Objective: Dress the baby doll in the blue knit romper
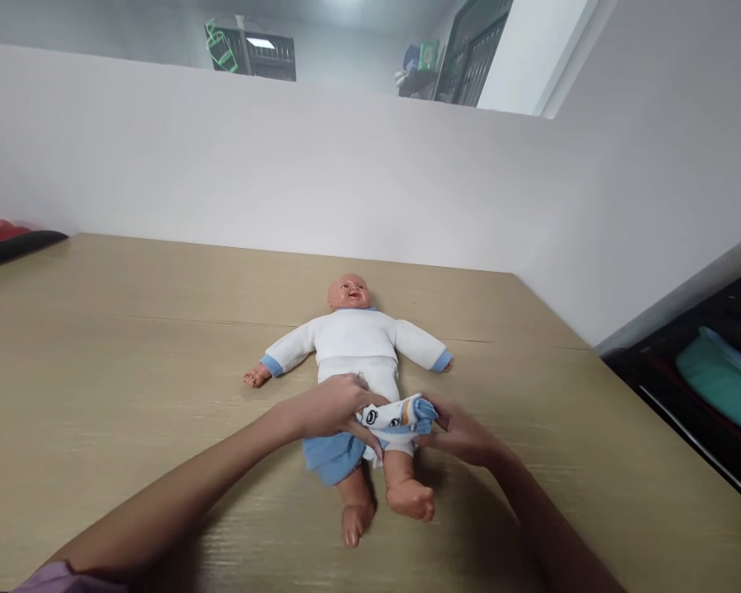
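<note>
A baby doll [353, 333] lies on its back, head away from me, in a white long-sleeved top with blue cuffs. White cloth covers its hips, and blue cloth [333, 457] sits around its leg on the left; both feet are bare. Over its other leg is a bunched white-and-blue garment [389, 418] with printed cartoon eyes and a ribbed blue edge. My left hand [339, 408] grips this garment's left end, thumb in front. My right hand [463, 432] pinches the blue edge; some fingers are hidden behind the cloth.
The doll lies on a wide wooden table [160, 346] that reaches a white wall [284, 165] with a window above. A red item [3, 233] and a black edge are at far left. Right of the table, a black rack [673, 395] holds a teal container [722, 383].
</note>
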A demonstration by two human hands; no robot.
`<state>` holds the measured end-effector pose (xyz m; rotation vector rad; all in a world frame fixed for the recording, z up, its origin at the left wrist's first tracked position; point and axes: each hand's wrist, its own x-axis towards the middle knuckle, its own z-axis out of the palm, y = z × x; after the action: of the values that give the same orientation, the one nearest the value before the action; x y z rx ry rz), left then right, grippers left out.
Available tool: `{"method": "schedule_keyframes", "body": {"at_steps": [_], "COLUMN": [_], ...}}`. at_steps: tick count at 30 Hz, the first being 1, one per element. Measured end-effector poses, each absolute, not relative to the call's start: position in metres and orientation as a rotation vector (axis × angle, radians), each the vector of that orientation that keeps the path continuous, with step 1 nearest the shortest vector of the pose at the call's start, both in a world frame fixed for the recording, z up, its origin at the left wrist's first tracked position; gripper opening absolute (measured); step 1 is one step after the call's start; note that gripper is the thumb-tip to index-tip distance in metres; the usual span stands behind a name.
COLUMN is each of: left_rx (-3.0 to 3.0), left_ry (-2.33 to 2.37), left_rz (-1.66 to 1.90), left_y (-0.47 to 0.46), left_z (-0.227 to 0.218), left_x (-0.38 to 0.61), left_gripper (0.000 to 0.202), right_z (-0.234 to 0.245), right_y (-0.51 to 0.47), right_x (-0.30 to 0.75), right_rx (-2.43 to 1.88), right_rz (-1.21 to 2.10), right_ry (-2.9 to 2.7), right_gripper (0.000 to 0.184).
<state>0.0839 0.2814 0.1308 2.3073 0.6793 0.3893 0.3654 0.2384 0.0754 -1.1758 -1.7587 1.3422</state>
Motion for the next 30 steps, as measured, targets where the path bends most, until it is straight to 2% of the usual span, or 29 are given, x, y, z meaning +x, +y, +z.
{"method": "schedule_keyframes", "body": {"at_steps": [3, 7, 10, 12, 16, 20, 25, 30], "left_rx": [2.396, 2.361, 2.299, 2.279, 2.173, 2.024, 2.055, 2.247], "left_ry": [0.689, 0.761, 0.837, 0.847, 0.836, 0.871, 1.038, 1.231], "left_rz": [0.292, 0.301, 0.346, 0.396, 0.541, 0.663, 0.744, 0.635], "left_y": [0.284, 0.282, 0.277, 0.273, 0.265, 0.268, 0.281, 0.28], "left_z": [0.124, 0.121, 0.124, 0.127, 0.129, 0.123, 0.117, 0.125], "left_x": [0.086, 0.082, 0.073, 0.065, 0.052, 0.05, 0.06, 0.058], "left_gripper": [0.063, 0.08, 0.089, 0.079, 0.04, 0.025, 0.026, 0.048], "right_z": [0.079, 0.078, 0.074, 0.072, 0.066, 0.059, 0.054, 0.065], "right_y": [0.259, 0.264, 0.255, 0.248, 0.243, 0.257, 0.288, 0.285], "right_x": [0.37, 0.37, 0.371, 0.371, 0.363, 0.349, 0.338, 0.342], "right_rx": [-1.089, -1.01, -1.026, -1.029, -1.085, -1.182, -1.285, -1.159], "right_rz": [1.544, 1.631, 1.614, 1.602, 1.489, 1.229, 0.958, 1.193], "right_ry": [-1.787, -1.737, -1.704, -1.717, -1.641, -1.597, -1.476, -1.613], "right_gripper": [0.051, 0.061, 0.057, 0.053, 0.055, 0.036, 0.033, 0.042]}}
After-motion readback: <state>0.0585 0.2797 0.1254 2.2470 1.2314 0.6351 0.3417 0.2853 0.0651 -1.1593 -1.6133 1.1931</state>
